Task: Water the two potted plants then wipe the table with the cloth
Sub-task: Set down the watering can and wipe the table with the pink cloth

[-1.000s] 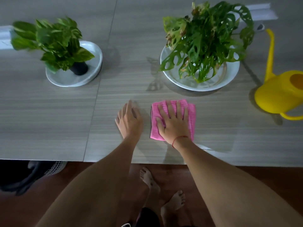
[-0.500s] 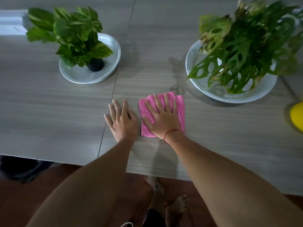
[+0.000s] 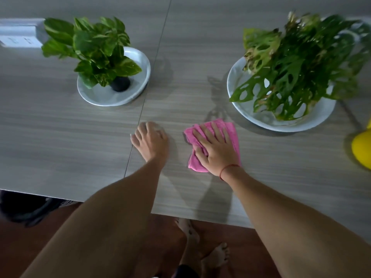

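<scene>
A folded pink cloth (image 3: 232, 130) lies on the grey wood-grain table (image 3: 60, 137). My right hand (image 3: 214, 149) presses flat on it with fingers spread. My left hand (image 3: 150, 140) rests on the bare table to the cloth's left, fingers slightly bent, holding nothing. A small leafy plant (image 3: 94, 49) in a dark pot stands on a white plate (image 3: 140, 63) at the back left. A larger plant with holed leaves (image 3: 297, 63) sits in a white dish (image 3: 241, 81) at the back right. The yellow watering can (image 3: 361, 151) shows partly at the right edge.
A seam (image 3: 140, 115) between two table panels runs just left of my left hand. A white box (image 3: 18, 35) lies at the far left back. The table's front edge is close to me; below it are my bare feet (image 3: 212, 251) and a dark object (image 3: 26, 209) on the floor.
My right hand has slid the cloth to the right, opening a gap from my left hand. The view has shifted slightly left, cutting off most of the watering can.
</scene>
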Tool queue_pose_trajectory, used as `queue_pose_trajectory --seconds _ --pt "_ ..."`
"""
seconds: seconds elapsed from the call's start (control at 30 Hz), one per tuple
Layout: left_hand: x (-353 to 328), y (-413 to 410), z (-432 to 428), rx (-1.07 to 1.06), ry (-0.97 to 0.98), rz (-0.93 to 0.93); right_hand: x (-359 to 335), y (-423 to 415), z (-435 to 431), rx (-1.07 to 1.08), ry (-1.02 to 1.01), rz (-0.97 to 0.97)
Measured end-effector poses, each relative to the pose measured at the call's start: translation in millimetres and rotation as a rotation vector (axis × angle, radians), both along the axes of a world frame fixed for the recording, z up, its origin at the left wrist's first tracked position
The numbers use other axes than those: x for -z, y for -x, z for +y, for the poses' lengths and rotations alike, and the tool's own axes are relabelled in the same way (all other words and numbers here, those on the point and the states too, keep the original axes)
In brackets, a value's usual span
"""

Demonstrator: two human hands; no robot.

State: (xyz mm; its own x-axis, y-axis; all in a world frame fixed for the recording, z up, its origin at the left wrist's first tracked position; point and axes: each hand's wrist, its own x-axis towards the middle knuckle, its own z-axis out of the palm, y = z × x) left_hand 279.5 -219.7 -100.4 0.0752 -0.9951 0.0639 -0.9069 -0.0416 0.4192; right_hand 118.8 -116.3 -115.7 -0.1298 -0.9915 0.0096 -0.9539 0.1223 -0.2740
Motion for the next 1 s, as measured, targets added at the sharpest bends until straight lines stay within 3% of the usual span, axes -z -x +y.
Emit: queue_pose_trajectory --seconds 0.17,0.47,0.83,1.0 --pt "6.5 28.9 -34.4 0.241 0.009 -0.033 2.1 7.6 -10.3 0.159 -0.012 0.036" --pt "23.8 34.5 -39.4 0.229 0.026 -0.109 -1.4 16.2 -101.3 0.262 -0.044 -0.037" --pt "18.8 33.4 -39.1 0.248 -0.033 -0.091 -1.2 16.7 -57.8 0.039 -0.057 0.049" --pt "19.7 33.3 -38.9 0.242 -0.020 -0.085 -0.4 27.7 -96.8 0.264 -0.042 -0.012"
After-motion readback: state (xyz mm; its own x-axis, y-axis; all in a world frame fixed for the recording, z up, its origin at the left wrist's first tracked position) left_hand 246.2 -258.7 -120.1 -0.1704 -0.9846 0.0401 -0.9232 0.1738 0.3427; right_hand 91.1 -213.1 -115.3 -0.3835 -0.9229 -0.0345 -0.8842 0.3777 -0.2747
